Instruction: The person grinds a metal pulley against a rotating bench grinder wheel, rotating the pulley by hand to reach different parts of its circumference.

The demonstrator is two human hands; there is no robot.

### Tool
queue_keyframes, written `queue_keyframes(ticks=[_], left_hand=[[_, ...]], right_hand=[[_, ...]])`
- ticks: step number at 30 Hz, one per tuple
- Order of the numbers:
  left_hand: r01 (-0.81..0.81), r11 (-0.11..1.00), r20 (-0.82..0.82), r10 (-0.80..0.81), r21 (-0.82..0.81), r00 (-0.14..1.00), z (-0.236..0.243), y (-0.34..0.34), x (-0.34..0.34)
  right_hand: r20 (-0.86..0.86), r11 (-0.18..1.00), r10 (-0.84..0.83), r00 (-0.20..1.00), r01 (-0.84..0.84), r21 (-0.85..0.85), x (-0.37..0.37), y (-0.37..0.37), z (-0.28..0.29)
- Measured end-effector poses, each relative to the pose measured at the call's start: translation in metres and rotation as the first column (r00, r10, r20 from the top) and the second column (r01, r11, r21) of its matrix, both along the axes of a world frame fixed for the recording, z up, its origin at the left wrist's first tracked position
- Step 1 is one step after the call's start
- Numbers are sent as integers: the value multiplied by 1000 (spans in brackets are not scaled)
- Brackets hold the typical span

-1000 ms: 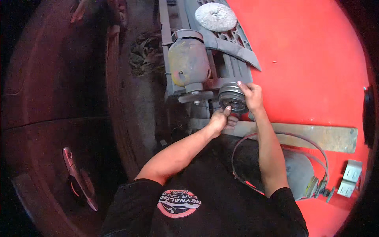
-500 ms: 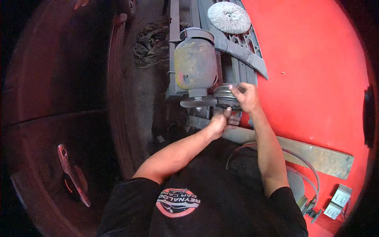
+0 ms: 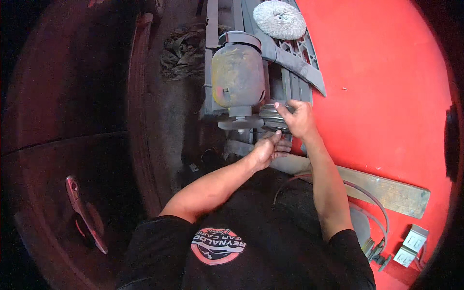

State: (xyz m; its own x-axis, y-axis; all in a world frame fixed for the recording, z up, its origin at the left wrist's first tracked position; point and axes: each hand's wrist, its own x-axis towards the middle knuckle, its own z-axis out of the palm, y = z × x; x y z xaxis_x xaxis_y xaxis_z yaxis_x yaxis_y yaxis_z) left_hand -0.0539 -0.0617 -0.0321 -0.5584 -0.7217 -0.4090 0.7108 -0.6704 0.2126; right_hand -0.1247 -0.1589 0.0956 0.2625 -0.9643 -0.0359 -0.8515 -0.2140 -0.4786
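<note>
A grooved metal pulley (image 3: 273,117) is held between my two hands, its side against or very close to the edge of a grey wheel (image 3: 239,124). That wheel looks blurred and sits on the shaft of a worn, yellow-stained grey motor (image 3: 238,75). My right hand (image 3: 300,118) is closed round the pulley's right side, thumb over the top. From below, my left hand (image 3: 267,149) grips the near side with its thumb; its other fingers are partly hidden beneath.
A white fluffy buffing wheel (image 3: 279,20) lies beyond the motor on grey metal bars. At right is a red wall (image 3: 377,92), with a wooden board (image 3: 386,191) and a double outlet box (image 3: 411,245). A dark car door with a handle (image 3: 86,215) stands at left.
The whole view has shifted slightly, so everything sits a little further left. My hands keep the same hold on the pulley beside the wheel.
</note>
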Motion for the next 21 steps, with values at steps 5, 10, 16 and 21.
queue_keyframes(ticks=[5, 10, 16, 21], left_hand=[[-14, 1000, -28, 13, -4, 1000, -1, -1, 2], [-21, 1000, -57, 19, -21, 998, -3, -3, -2], [24, 1000, 36, -25, 11, 999, -6, 0, -1], [94, 988, 456, -30, -120, 890, 9, 9, 10]], right_hand=[[-148, 997, -3, 989, 14, 70, 10, -3, 13], [-84, 999, 47, 995, -47, 6, 5, -4, 3], [-33, 1000, 16, 999, -16, -20, 6, 3, 3], [276, 992, -115, 954, 93, 91, -42, 14, 2]])
